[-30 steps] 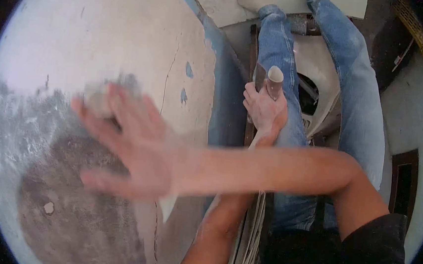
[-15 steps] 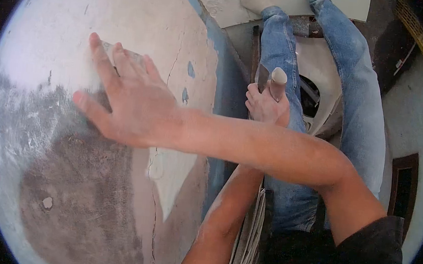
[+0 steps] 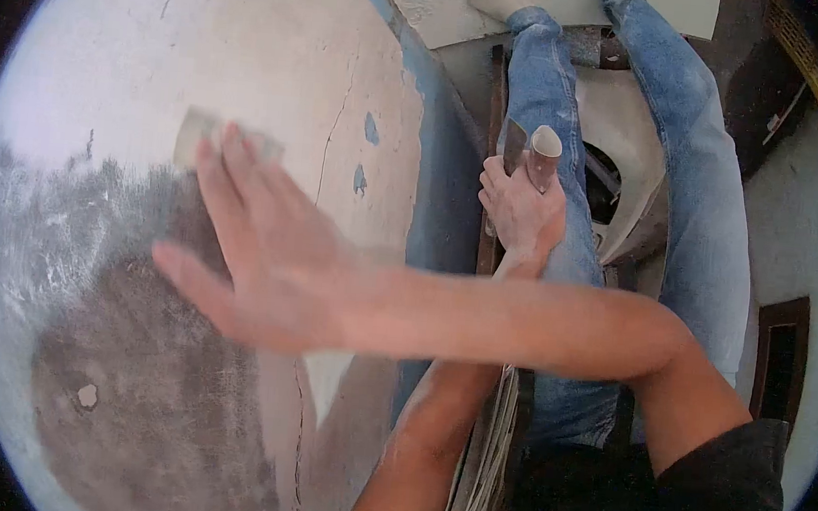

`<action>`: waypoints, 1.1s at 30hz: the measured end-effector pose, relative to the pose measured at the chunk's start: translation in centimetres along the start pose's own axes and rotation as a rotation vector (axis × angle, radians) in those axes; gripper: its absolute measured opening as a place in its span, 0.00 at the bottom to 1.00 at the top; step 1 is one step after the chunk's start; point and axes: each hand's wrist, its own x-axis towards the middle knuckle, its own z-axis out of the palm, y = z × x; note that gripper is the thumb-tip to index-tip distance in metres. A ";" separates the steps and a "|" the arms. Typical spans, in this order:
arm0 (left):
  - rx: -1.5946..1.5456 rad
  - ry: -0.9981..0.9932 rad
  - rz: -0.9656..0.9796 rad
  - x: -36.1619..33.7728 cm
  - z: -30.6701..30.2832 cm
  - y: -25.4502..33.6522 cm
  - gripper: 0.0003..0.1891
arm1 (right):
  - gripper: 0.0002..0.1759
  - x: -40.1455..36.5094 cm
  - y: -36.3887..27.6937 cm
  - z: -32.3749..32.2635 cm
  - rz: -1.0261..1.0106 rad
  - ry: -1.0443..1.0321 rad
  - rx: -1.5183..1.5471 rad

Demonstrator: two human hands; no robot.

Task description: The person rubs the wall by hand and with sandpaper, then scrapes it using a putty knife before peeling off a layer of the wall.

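Observation:
My right hand [image 3: 270,254] reaches across to the wall [image 3: 254,32] on the left, its fingers stretched out and pressing a pale sheet of sandpaper [image 3: 187,140] against the surface. Motion blurs the hand, and the fingers cover much of the sheet. Under and around it the wall is part white, part smeared grey [image 3: 160,370]. Near my thigh, my left hand [image 3: 526,207] is closed around a putty knife, whose grey blade [image 3: 514,147] sticks up past the fingers. The same fist holds a brownish rolled piece [image 3: 541,160] with a pale end.
A long crack [image 3: 299,429] runs down the wall, with chipped blue patches [image 3: 371,128] beside it. My jeans-clad legs [image 3: 708,183] stretch forward around a whitish seat [image 3: 622,109] with a dark hole. A yellow crate [image 3: 809,56] stands at the upper right.
My right hand has slid down the picture along the wall with the sandpaper, exposing more of the sheet. My left hand has shifted only slightly and keeps its hold.

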 end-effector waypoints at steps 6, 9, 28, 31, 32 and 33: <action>0.093 -0.023 -0.009 0.2 -0.1 -0.3 0.16 | 0.50 3.8 4.2 -0.5 0.011 0.082 -0.084; 0.095 -0.040 -0.058 0.0 -1.1 1.0 0.16 | 0.54 6.2 4.5 -2.5 0.130 0.022 -0.010; 0.035 -0.012 0.013 0.0 -0.5 0.1 0.18 | 0.49 -3.2 3.8 0.0 0.150 -0.123 -0.078; 0.041 -0.024 -0.014 -0.1 -0.6 0.4 0.18 | 0.49 -1.3 4.7 0.2 0.222 -0.082 0.000; 0.037 -0.024 -0.015 -0.1 -0.7 0.6 0.18 | 0.49 -1.2 4.6 0.4 0.236 -0.068 0.035; 0.036 -0.022 -0.002 0.0 -0.7 0.6 0.18 | 0.49 -1.1 4.5 0.5 0.247 -0.052 0.070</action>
